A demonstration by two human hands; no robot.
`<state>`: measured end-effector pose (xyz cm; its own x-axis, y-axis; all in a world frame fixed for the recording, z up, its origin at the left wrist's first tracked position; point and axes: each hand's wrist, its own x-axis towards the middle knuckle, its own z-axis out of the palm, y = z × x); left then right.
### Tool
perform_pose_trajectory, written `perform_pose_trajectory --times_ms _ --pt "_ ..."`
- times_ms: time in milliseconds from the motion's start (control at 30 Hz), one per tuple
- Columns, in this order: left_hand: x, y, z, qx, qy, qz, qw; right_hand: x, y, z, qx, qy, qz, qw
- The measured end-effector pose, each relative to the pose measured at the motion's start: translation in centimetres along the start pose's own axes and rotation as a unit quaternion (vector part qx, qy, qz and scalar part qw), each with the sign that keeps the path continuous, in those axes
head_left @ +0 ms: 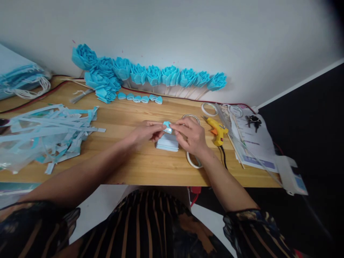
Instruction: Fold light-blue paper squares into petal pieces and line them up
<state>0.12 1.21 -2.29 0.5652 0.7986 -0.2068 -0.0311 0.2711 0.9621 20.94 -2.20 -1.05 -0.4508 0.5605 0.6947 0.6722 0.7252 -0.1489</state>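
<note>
A small light-blue folded piece of soft, fabric-like sheet [167, 126] is held up between the two hands, just above a neat stack of pale-blue rectangular sheets [167, 143] on the light wooden tabletop [129, 173]. The left hand [149, 130] pinches its left side with thumb and fingertips; the right hand [190, 133] grasps the other side the same way. The step looks like folding or creasing one petal-like piece, and the next move calls for firm fingertip pressure so the fold does not spring open. Beyond the hands lies a short row of similar blue folded pieces [137, 99]; to the right rests a yellow glue gun with an orange trigger [219, 132]. Farther back, blue layered flowers on thin sticks [154, 75] lean along the wall.
</note>
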Motion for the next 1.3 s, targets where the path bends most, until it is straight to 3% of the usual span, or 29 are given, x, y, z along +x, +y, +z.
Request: perform_pose_trajectory --times_ms 100,167,267,333,467,633,767,900,1167,1300 --pt "0.0 0.1 0.0 0.003 0.002 -0.001 1.0 0.1 -0.2 -0.2 0.034 0.01 0.028 0.999" --pt "-0.1 0.3 0.0 0.023 -0.003 0.009 1.0 0.0 -0.2 -0.1 0.086 0.017 0.103 0.991" --pt "-0.2 0.6 0.1 0.055 -0.006 0.024 0.998 -0.3 0.0 0.2 0.196 0.002 0.237 0.952" --pt "-0.3 0.8 0.2 0.077 0.001 0.025 0.997 -0.5 0.2 0.7 0.268 -0.023 0.275 0.923" --pt "-0.5 1.0 0.5 0.125 0.006 0.032 0.992 -0.7 0.2 1.5 0.331 -0.056 0.273 0.901" --pt "-0.3 0.6 0.8 0.155 -0.012 0.069 0.985 -0.5 -0.3 1.5 0.328 -0.048 0.303 0.893" --pt "0.1 -0.1 0.8 0.157 0.008 0.112 0.981 -0.2 -0.8 1.2 0.346 -0.049 0.329 0.877" --pt "0.3 -0.3 0.8 0.16 0.019 0.116 0.98 -0.2 -0.8 1.1 0.371 -0.041 0.338 0.864" --pt "0.3 -0.2 0.8 0.14 0.016 0.105 0.984 -0.4 -0.3 1.2 0.397 -0.005 0.334 0.855" --pt "0.3 0.1 0.5 0.137 0.022 0.105 0.985 -0.5 -0.1 1.4 0.363 0.014 0.344 0.866"
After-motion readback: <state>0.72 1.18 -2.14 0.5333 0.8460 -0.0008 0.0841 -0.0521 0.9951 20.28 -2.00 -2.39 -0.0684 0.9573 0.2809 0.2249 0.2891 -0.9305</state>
